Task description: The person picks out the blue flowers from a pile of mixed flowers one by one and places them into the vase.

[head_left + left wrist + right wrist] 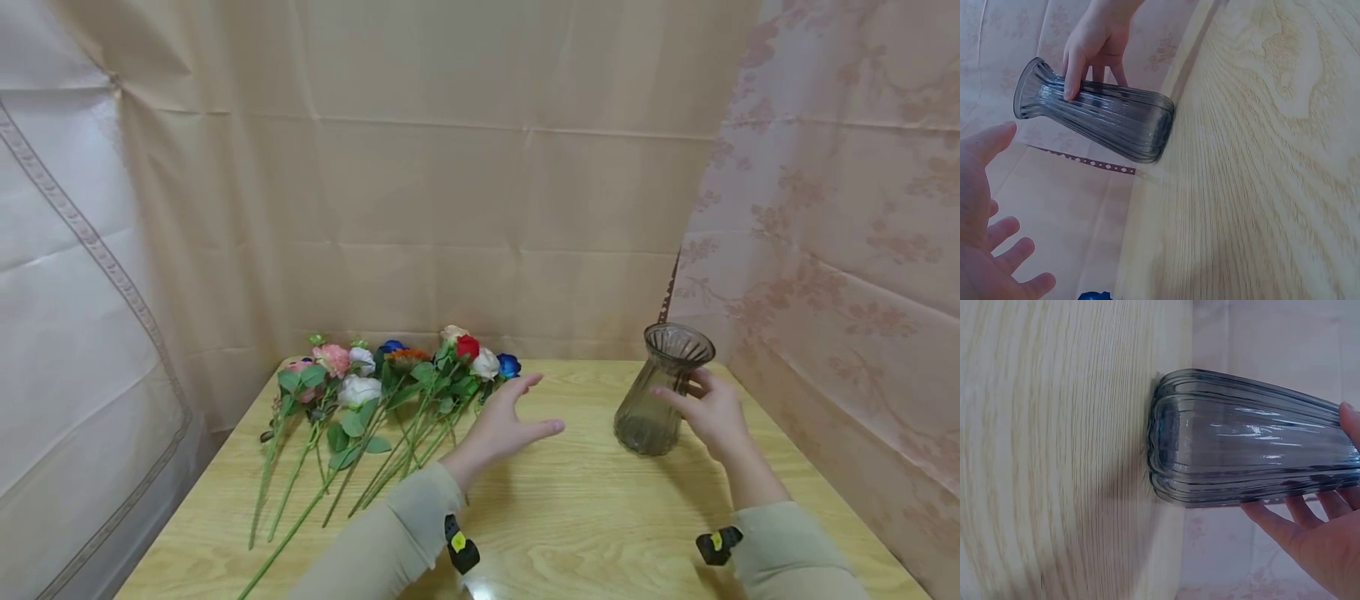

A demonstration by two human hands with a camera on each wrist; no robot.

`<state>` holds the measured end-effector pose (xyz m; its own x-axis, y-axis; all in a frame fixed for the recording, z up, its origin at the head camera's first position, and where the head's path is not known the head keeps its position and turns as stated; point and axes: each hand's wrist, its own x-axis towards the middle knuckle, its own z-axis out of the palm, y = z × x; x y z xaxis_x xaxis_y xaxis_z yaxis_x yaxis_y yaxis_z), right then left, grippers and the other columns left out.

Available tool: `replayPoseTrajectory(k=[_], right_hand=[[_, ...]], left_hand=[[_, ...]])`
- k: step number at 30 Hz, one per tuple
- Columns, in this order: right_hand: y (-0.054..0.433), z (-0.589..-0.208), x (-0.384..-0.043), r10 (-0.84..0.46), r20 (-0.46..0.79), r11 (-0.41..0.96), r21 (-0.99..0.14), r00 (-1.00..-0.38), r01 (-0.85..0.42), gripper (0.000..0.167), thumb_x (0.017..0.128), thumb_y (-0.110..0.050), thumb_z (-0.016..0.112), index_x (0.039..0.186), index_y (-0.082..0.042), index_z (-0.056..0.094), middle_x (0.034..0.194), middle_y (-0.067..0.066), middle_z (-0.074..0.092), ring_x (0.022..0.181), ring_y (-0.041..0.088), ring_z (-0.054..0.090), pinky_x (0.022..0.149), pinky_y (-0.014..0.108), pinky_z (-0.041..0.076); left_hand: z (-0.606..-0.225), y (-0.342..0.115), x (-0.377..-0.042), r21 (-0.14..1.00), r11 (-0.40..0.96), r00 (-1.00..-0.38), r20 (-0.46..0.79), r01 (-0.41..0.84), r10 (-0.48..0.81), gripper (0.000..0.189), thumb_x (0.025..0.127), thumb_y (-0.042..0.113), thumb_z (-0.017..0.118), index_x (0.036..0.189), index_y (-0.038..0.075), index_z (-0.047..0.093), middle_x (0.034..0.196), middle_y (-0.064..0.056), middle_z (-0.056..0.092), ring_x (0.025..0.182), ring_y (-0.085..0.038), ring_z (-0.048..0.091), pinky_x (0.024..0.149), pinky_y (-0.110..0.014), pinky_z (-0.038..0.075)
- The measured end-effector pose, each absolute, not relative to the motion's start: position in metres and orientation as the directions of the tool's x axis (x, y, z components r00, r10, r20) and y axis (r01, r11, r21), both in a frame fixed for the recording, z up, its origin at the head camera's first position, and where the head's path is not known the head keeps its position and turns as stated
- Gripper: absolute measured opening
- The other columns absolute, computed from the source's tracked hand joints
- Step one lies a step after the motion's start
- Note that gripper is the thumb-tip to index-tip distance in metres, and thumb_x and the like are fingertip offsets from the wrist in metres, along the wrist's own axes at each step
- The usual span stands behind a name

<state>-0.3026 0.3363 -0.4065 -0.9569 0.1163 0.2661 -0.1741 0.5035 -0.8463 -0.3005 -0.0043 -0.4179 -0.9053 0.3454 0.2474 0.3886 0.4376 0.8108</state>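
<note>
A smoky grey ribbed glass vase [651, 400] with a flared rim stands at the right of the table, its base right at the wood. My right hand [712, 412] grips it below the neck, thumb on the near side and fingers round the far side, as the right wrist view of the vase [1247, 440] also shows. My left hand [504, 429] is held over the middle of the table with fingers and thumb spread, nothing in it. To its left lie several artificial flowers, among them a red rose [467, 347], a white rose [360, 391] and a pink flower [332, 359].
Long green stems [296, 533] reach toward the table's near left edge. A blue rose [508, 366] lies at the right end of the flowers. Beige curtain [495, 183] hangs behind the wooden table [570, 517], and a patterned pink curtain [847, 250] along its right side.
</note>
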Motion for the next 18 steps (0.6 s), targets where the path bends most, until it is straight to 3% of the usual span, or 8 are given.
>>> replayPoseTrajectory(k=[3,10,18], right_hand=[[0.330,-0.407,-0.303,0.092,0.275,0.500,-0.844,-0.957,-0.195,0.076,0.092,-0.036,0.078,0.149,0.001,0.044,0.150,0.025,0.042,0.135,0.050,0.043,0.088,0.034,0.054],[0.315,-0.408,-0.304,0.048,0.297,0.513,-0.826,-0.954,-0.231,0.072,0.092,-0.035,0.079,0.147,0.001,0.049,0.148,0.025,0.047,0.132,0.049,0.047,0.094,0.052,0.052],[0.296,-0.408,-0.305,-0.025,0.295,0.484,-0.832,-0.955,-0.270,0.070,0.090,-0.031,0.081,0.146,-0.001,0.051,0.148,0.023,0.048,0.131,0.050,0.048,0.099,0.059,0.047]], left_hand=[[-0.417,-0.010,-0.299,0.810,0.443,-0.908,0.247,0.385,0.338,0.084,0.084,0.057,0.079,0.155,0.029,0.044,0.154,0.004,0.045,0.140,-0.025,0.044,0.109,-0.054,0.040],[-0.414,-0.023,-0.298,0.792,0.453,-0.901,0.272,0.409,0.339,0.084,0.085,0.054,0.079,0.155,0.026,0.043,0.154,0.004,0.046,0.140,-0.025,0.044,0.110,-0.052,0.039],[-0.415,-0.041,-0.298,0.792,0.435,-0.892,0.291,0.428,0.346,0.082,0.085,0.052,0.080,0.154,0.025,0.045,0.152,0.003,0.049,0.139,-0.023,0.045,0.110,-0.052,0.039]])
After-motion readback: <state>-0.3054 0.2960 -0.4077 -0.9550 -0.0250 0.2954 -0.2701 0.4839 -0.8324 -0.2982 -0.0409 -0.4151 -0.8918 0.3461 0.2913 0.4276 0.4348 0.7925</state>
